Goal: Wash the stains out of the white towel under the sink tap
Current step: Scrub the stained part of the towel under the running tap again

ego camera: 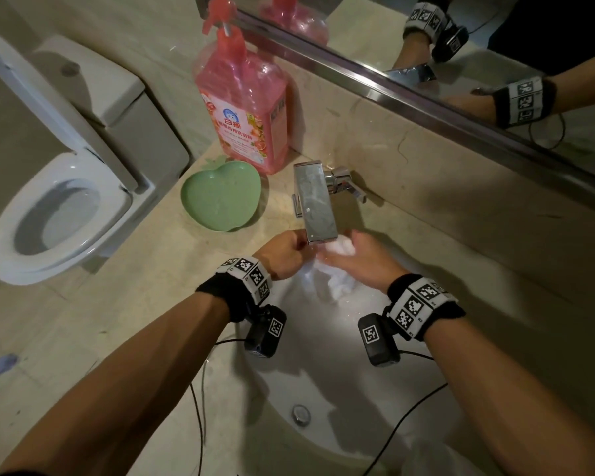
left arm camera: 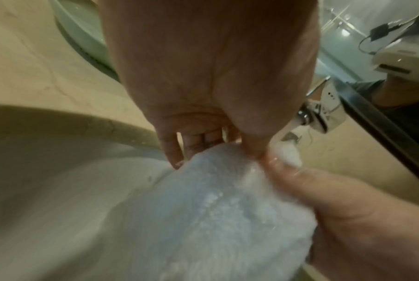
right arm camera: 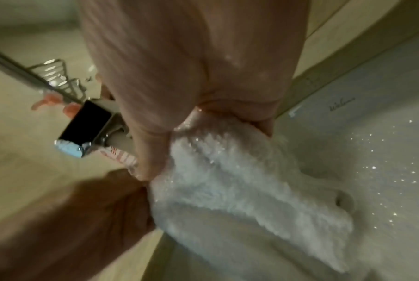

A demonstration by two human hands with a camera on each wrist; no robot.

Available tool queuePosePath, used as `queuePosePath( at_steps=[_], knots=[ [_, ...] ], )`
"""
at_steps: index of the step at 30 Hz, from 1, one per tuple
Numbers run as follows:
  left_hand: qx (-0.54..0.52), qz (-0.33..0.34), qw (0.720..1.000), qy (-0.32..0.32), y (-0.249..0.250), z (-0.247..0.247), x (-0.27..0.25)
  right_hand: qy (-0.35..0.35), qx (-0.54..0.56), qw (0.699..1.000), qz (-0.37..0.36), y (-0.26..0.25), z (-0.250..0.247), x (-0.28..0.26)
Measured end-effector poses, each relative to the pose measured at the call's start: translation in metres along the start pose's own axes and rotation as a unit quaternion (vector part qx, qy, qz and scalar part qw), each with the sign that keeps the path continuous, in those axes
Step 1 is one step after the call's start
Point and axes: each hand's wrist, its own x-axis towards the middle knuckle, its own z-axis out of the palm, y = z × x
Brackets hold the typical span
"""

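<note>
**Trainee:** What is the layout at this step?

**Instructor:** Largest first. The desk (ego camera: 145, 269) carries the sink (ego camera: 323, 365), the pink detergent bottle (ego camera: 244, 108) and the green dish (ego camera: 217, 197). The tap (ego camera: 318, 204) projects over the back of the basin. The white towel (ego camera: 337, 280) is bunched directly below the spout, between both hands, with its free end hanging into the basin.

**Trainee:** How are the hands set?

**Instructor:** The left hand (ego camera: 284, 254) has its fingers curled round one gather of the towel. The right hand (ego camera: 361, 262) is clamped on the adjoining gather. The two are close together, almost touching, under the spout.

**Trainee:** How does the person do the scrub well?

**Instructor:** The stained patch should stay in the water stream, not beside it. The two gathers are best rubbed against each other in short strokes, with the cloth between the grips kept taut. The wet pile looks heavy and limp, so the hanging end probably needs regathering from time to time. No stain can be made out in the blurred wrist views; the person should open the fold and inspect before going on.

**Trainee:** Any hazard?

**Instructor:** Splash. Droplets already dot the basin wall. Holding the towel low should limit spray onto the desk.
</note>
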Motion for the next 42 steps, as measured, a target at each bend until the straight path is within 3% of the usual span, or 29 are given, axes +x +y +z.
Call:
queuePosePath(
  at_steps=[2,6,9,12,17,21,25,28,32,34,37,39,42],
  knots=[
    [-0.021,0.004,1.000,0.006,0.006,-0.002,-0.001,-0.035,0.003,0.999,-0.011,0.002,0.008,-0.002],
    [-0.073,-0.051,0.996,0.002,0.002,-0.007,-0.006,-0.015,0.064,0.998,-0.002,-0.001,0.010,0.001],
    [0.005,-0.050,0.999,-0.020,-0.009,-0.005,-0.008,0.006,0.123,0.992,0.005,-0.001,0.005,0.003],
    [0.047,-0.029,0.998,0.004,-0.006,-0.002,-0.007,0.026,0.148,0.989,0.008,0.000,0.002,0.003],
    [0.019,0.017,1.000,0.012,0.009,-0.004,-0.008,-0.080,0.087,0.993,-0.011,-0.004,0.008,-0.004],
    [-0.030,-0.018,0.999,0.025,0.004,-0.008,-0.009,-0.042,-0.017,0.999,-0.011,-0.011,0.009,0.001],
    [-0.004,-0.038,0.999,0.015,-0.009,-0.008,-0.012,0.025,0.095,0.995,0.017,-0.012,0.001,0.003],
    [0.019,-0.030,0.999,0.030,-0.007,-0.005,-0.010,0.028,0.148,0.988,0.024,-0.008,-0.007,0.001],
    [0.007,0.017,1.000,0.022,0.010,-0.001,-0.003,-0.023,0.024,0.999,0.028,-0.001,-0.006,-0.002],
    [-0.001,0.031,0.999,0.026,0.016,0.000,0.000,-0.011,-0.010,1.000,0.020,-0.001,-0.003,-0.005],
    [-0.128,0.018,0.991,0.027,0.016,0.002,0.004,-0.009,0.078,0.997,0.024,0.000,-0.005,-0.004],
    [-0.213,-0.027,0.976,0.026,0.008,0.004,0.007,-0.019,0.163,0.986,0.012,0.002,-0.007,-0.005],
    [-0.170,-0.042,0.984,0.022,-0.002,0.007,0.007,-0.016,0.201,0.979,0.010,0.006,-0.006,-0.005]
  ],
)
